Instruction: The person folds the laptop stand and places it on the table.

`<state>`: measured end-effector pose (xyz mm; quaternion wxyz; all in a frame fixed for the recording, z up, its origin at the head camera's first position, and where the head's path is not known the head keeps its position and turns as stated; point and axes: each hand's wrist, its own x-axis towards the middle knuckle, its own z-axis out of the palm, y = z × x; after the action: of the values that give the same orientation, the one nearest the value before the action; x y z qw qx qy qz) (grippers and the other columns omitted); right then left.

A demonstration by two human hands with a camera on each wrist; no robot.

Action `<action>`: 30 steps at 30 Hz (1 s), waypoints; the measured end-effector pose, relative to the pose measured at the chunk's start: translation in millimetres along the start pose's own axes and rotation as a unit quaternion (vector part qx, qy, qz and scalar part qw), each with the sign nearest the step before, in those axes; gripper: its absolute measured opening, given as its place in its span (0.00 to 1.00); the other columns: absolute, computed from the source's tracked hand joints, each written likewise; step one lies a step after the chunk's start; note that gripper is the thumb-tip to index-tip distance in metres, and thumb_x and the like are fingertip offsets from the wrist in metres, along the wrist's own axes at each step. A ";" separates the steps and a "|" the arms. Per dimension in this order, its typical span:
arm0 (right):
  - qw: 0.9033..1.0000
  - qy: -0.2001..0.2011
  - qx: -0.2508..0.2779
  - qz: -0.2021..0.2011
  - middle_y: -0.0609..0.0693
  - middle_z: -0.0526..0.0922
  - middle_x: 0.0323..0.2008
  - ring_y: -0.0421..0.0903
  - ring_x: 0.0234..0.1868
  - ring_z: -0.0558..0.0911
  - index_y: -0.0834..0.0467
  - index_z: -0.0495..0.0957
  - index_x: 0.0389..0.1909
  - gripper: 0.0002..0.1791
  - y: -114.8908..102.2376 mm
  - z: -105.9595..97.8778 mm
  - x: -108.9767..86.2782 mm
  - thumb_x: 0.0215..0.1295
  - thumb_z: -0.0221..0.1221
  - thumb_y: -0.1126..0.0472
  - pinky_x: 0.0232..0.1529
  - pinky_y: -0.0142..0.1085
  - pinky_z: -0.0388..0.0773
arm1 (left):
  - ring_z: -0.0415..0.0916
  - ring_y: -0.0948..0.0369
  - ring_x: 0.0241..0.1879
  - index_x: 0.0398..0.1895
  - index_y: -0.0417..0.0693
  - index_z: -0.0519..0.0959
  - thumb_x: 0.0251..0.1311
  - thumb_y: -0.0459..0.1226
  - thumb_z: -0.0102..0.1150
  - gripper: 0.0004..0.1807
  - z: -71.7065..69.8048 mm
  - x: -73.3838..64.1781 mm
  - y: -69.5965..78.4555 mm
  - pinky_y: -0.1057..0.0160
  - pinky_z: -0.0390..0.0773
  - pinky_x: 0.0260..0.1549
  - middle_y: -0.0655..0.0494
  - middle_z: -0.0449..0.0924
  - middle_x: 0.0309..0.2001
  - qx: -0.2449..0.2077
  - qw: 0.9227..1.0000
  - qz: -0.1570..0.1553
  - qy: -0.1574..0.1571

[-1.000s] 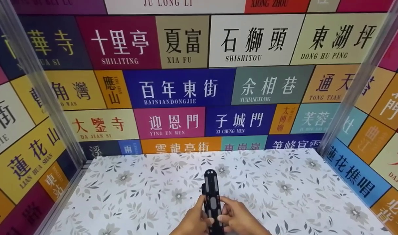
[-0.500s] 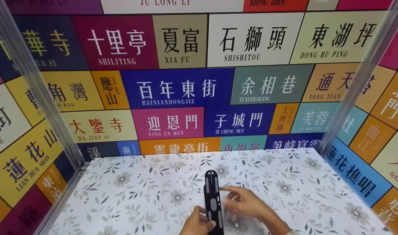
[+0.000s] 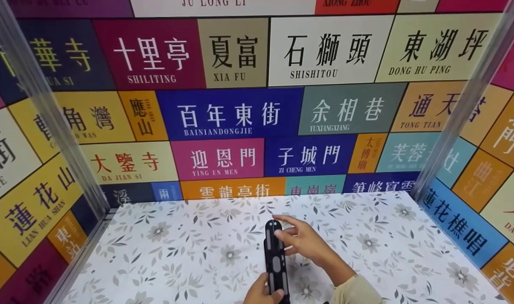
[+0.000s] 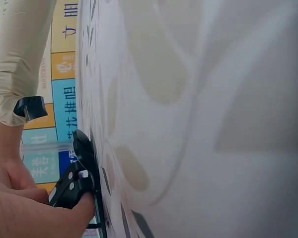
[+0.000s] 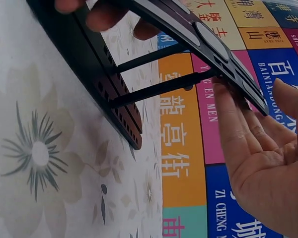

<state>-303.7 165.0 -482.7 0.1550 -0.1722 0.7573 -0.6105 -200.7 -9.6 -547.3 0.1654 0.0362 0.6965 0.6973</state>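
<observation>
A black folding laptop stand [image 3: 275, 264] with grey pads stands on the floral cloth, its long axis pointing away from me. In the right wrist view its upper bar [image 5: 208, 42] is raised on thin prop legs [image 5: 161, 89] above the slotted base bar [image 5: 116, 84]. My left hand [image 3: 263, 291] grips the near end, thumb on top. At the far end is my right hand [image 3: 301, 238], its fingers [image 5: 236, 121] extended against the underside of the upper bar. The right thumb [image 5: 290, 99] is spread beside the bar's tip. In the left wrist view my left hand [image 4: 39, 213] hides part of the stand.
The table [image 3: 177, 253] has a white cloth with grey flowers. A wall of coloured signs [image 3: 231, 114] stands behind it, with clear corner posts at left [image 3: 67, 114] and right [image 3: 451, 105].
My right hand let go of the stand's side, drew off to the right, then moved forward to its far end. My left hand kept its grip and slid slightly toward me.
</observation>
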 end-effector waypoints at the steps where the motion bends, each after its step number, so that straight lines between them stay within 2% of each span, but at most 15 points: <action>1: 1.000 0.000 0.000 -0.004 0.60 0.75 0.55 0.53 0.48 0.81 0.38 0.66 0.64 0.26 0.5 0.6 1.1 0.64 0.57 0.49 0.36 0.48 0.82 | 0.81 0.55 0.39 0.58 0.36 0.67 0.54 0.29 0.57 0.25 -0.2 0.3 -0.6 0.55 0.80 0.39 0.45 0.82 0.40 -0.008 1.000 -0.007 -0.002; 6: 1.000 0.000 0.005 -0.014 0.58 0.80 0.47 0.53 0.44 0.83 0.37 0.68 0.62 0.26 2.9 1.9 3.8 0.63 0.59 0.53 0.33 0.49 0.82 | 0.81 0.54 0.40 0.62 0.38 0.66 0.56 0.28 0.55 0.27 -2.3 1.5 -1.0 0.54 0.81 0.39 0.44 0.82 0.42 -0.033 0.999 -0.032 -0.013; 12: 1.000 0.013 0.006 -0.009 0.58 0.83 0.41 0.54 0.40 0.84 0.36 0.69 0.61 0.26 3.8 3.2 4.8 0.61 0.60 0.55 0.31 0.50 0.82 | 0.82 0.55 0.36 0.60 0.40 0.68 0.56 0.27 0.55 0.26 -4.1 0.7 -0.4 0.55 0.81 0.36 0.46 0.83 0.37 -0.038 0.999 -0.030 -0.019; 19: 0.999 0.038 -0.014 -0.001 0.58 0.83 0.36 0.53 0.38 0.84 0.35 0.70 0.59 0.26 1.1 7.2 3.3 0.61 0.60 0.56 0.29 0.49 0.82 | 0.81 0.57 0.34 0.58 0.40 0.70 0.56 0.26 0.54 0.23 -1.6 -0.4 3.4 0.57 0.81 0.34 0.48 0.83 0.36 -0.020 1.000 -0.022 -0.002; 23: 0.998 0.052 -0.017 -0.005 0.59 0.83 0.35 0.54 0.37 0.84 0.37 0.69 0.60 0.26 -0.2 9.5 2.5 0.62 0.59 0.60 0.28 0.50 0.82 | 0.81 0.57 0.35 0.58 0.41 0.70 0.56 0.26 0.54 0.23 -0.3 -0.2 6.3 0.58 0.81 0.34 0.49 0.83 0.36 -0.004 0.999 -0.033 0.008; 30: 0.995 0.083 -0.060 -0.011 0.56 0.83 0.31 0.50 0.32 0.84 0.34 0.69 0.58 0.25 -1.2 15.2 -1.1 0.62 0.60 0.58 0.27 0.50 0.82 | 0.81 0.57 0.36 0.58 0.39 0.70 0.56 0.25 0.53 0.23 -2.1 -0.3 6.7 0.57 0.81 0.35 0.47 0.83 0.38 0.001 0.999 -0.032 0.001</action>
<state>-295.9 152.0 -484.6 0.0741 -0.1378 0.8012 -0.5776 -202.2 -11.6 -540.7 0.1864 0.0134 0.6985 0.6908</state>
